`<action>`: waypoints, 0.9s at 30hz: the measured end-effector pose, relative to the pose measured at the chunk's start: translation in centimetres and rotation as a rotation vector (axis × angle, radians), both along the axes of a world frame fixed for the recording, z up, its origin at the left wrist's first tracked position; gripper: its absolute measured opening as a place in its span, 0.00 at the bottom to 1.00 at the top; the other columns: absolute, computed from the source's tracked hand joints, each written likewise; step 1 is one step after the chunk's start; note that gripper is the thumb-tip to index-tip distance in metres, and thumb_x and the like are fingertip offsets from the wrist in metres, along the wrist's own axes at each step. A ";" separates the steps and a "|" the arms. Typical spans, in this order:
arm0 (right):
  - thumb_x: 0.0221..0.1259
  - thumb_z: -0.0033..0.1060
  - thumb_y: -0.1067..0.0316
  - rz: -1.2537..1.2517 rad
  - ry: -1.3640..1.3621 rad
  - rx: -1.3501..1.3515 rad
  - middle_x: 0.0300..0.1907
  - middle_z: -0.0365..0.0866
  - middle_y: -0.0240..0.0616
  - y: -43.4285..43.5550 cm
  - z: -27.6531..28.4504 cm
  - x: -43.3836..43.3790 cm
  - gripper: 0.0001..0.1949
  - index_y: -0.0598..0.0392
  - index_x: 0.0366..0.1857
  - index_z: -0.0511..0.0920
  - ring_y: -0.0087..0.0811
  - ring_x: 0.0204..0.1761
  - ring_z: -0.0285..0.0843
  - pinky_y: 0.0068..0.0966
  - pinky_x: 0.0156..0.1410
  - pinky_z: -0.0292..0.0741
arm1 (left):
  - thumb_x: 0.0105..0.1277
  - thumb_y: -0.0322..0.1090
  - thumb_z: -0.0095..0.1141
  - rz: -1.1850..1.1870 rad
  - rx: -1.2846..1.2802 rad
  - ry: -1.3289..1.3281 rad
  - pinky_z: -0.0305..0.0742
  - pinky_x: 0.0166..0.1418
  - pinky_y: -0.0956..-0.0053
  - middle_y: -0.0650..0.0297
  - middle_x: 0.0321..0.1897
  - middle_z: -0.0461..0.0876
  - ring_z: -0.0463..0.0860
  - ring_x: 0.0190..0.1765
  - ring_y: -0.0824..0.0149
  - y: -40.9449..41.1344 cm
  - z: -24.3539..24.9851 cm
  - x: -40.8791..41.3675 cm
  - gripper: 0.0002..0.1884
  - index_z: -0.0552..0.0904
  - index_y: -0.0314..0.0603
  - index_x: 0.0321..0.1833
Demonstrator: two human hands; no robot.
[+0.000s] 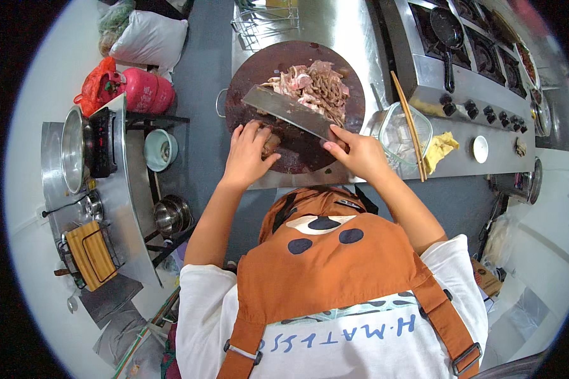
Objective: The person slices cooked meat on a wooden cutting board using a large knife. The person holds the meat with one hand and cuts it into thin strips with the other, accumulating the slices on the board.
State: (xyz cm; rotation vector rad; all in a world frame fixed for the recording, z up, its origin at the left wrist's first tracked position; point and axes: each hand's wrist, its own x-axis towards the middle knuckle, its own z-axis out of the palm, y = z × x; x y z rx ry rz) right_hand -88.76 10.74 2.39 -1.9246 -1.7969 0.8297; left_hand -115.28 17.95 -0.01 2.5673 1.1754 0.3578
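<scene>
A round dark chopping board lies on a steel counter before me. My right hand grips a cleaver at its handle end, the wide blade slanting up to the left across the board. Beyond the blade is a heap of sliced raw meat. My left hand rests over a piece of meat at the board's lower left, its fingers bent onto it and partly hiding it. The blade is just above the left fingers in the picture; whether it touches the meat I cannot tell.
Right of the board are a clear plastic container with long chopsticks across it, a yellow cloth and a white bowl. A gas stove with a black pan stands farther right. A wire rack is behind the board.
</scene>
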 end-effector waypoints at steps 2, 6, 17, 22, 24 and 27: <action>0.58 0.63 0.41 -0.011 -0.045 0.087 0.30 0.86 0.42 -0.3 -0.5 0.1 0.27 0.48 0.55 0.80 0.45 0.33 0.84 0.38 0.38 0.79 | 0.55 0.39 0.68 0.005 0.019 -0.062 0.64 0.67 0.55 0.52 0.56 0.74 0.72 0.61 0.49 0.0 1.5 0.5 0.26 0.77 0.39 0.55; 0.58 0.66 0.44 -0.119 0.089 0.012 0.24 0.83 0.41 -1.3 0.2 0.4 0.28 0.52 0.56 0.80 0.37 0.26 0.82 0.33 0.34 0.76 | 0.59 0.42 0.65 0.194 -0.015 -0.231 0.68 0.63 0.57 0.51 0.56 0.77 0.76 0.58 0.49 0.2 3.4 -0.1 0.23 0.78 0.38 0.54; 0.61 0.65 0.53 -0.162 0.183 -0.451 0.19 0.77 0.38 -5.9 -0.4 1.6 0.21 0.53 0.54 0.82 0.28 0.21 0.72 0.28 0.31 0.71 | 0.66 0.45 0.57 0.623 -0.298 -0.392 0.66 0.68 0.57 0.44 0.65 0.67 0.70 0.65 0.43 -3.2 -3.6 -0.1 0.29 0.70 0.34 0.65; 0.60 0.64 0.54 -0.099 0.105 -0.431 0.23 0.80 0.49 -6.6 -2.1 -0.2 0.21 0.52 0.54 0.81 0.42 0.25 0.79 0.32 0.36 0.75 | 0.54 0.38 0.67 0.326 -0.094 -0.368 0.61 0.71 0.50 0.45 0.68 0.60 0.59 0.72 0.40 -5.2 -4.3 0.5 0.37 0.66 0.39 0.67; 0.61 0.63 0.54 -0.132 0.141 -0.487 0.23 0.79 0.48 -6.4 -1.8 -0.6 0.21 0.53 0.55 0.81 0.39 0.25 0.79 0.31 0.37 0.75 | 0.49 0.37 0.73 0.251 0.000 -0.425 0.58 0.73 0.43 0.44 0.71 0.52 0.54 0.73 0.35 -6.3 -4.7 1.0 0.47 0.59 0.45 0.72; 0.62 0.62 0.55 -0.148 0.185 -0.497 0.22 0.79 0.48 -6.2 -2.8 -0.5 0.21 0.53 0.55 0.81 0.37 0.25 0.78 0.30 0.37 0.75 | 0.48 0.39 0.74 0.159 0.138 -0.376 0.57 0.73 0.42 0.44 0.72 0.50 0.52 0.74 0.35 -6.7 -7.3 0.7 0.51 0.55 0.47 0.74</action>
